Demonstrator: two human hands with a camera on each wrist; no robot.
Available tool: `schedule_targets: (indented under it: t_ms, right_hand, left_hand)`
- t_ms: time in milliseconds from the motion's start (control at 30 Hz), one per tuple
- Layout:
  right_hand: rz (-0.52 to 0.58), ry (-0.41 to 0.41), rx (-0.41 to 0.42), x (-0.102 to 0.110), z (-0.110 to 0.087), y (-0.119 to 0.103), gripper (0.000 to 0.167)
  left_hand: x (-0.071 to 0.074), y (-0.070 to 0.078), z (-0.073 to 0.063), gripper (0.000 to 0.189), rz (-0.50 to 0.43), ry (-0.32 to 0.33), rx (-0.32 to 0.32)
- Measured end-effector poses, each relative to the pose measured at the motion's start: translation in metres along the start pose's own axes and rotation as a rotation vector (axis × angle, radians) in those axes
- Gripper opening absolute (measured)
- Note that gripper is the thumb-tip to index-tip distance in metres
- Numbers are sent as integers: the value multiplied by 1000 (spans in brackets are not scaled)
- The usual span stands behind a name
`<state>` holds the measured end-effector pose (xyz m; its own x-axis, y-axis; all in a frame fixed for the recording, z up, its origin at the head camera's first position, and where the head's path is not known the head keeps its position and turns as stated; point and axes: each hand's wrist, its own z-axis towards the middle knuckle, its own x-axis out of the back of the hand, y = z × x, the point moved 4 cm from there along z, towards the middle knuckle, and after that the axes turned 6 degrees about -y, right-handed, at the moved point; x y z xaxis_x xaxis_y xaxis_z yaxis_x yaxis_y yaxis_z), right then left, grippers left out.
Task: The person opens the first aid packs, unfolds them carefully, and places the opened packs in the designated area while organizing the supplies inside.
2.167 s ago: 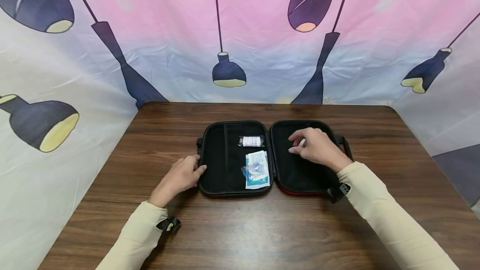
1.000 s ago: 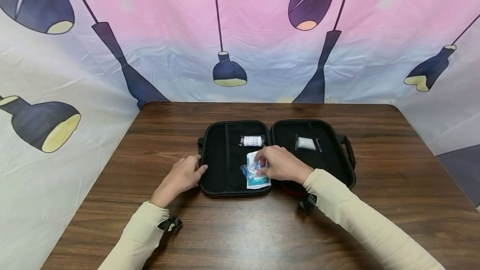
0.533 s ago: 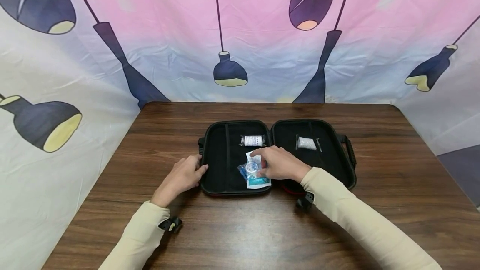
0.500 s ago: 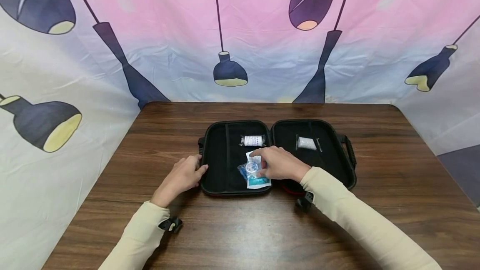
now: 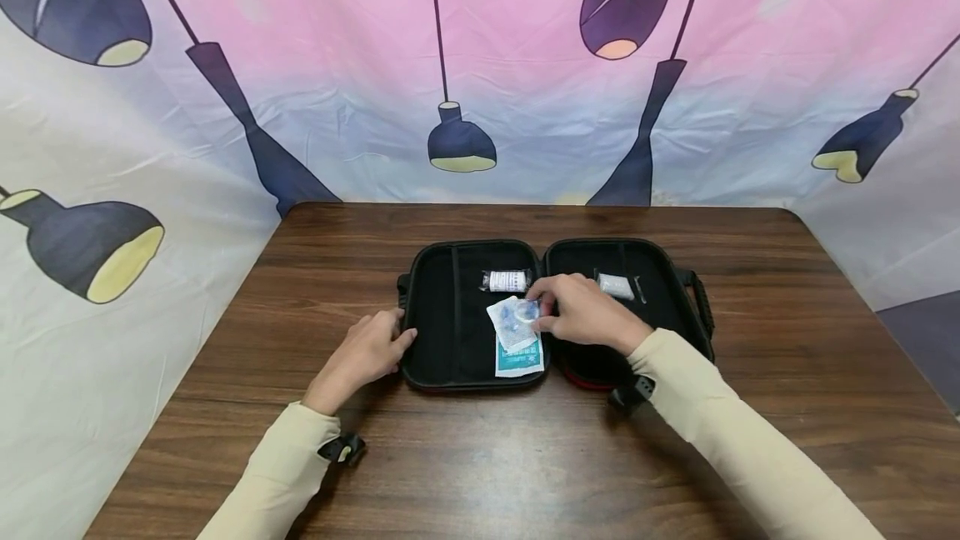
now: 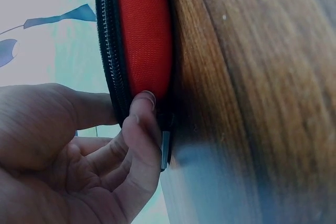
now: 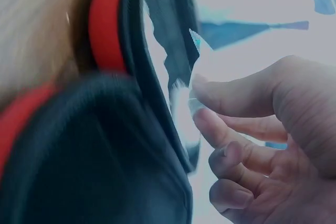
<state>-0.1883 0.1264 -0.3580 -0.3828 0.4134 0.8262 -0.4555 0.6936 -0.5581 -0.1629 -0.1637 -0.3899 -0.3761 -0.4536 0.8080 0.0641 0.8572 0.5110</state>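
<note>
A black-lined zip case (image 5: 431, 315) with a red shell lies opened flat. My left hand (image 5: 363, 352) grips its left edge, the thumb at the zip rim and fingers against the red shell (image 6: 144, 35) in the left wrist view. My right hand (image 5: 592, 311) pinches a white packet (image 5: 506, 325) by its right side, tilted above the left half. A pale ring-shaped item (image 5: 527, 312) in clear wrap shows at that packet, partly behind the fingertips. Underneath lies a white and teal packet (image 5: 519, 361). A wrapped white roll (image 5: 506, 281) sits farther back.
In the case's right half lies another wrapped white roll (image 5: 615, 286), partly behind my right hand. A black handle (image 5: 699, 302) stands at the right end. The brown wooden table (image 5: 480, 457) reaches back to a printed cloth (image 5: 360, 65).
My right hand went from the right half, where a white roll now lies, to the packets. It has since shifted right and back with the pinched white packet. The left hand stays put.
</note>
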Motion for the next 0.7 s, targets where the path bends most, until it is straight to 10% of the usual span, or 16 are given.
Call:
schedule_targets:
  t_ms: [700]
  right_hand:
    - [35, 190, -247, 52, -97, 93, 31]
  left_hand:
    - [-1, -1, 0, 49, -6, 10, -14]
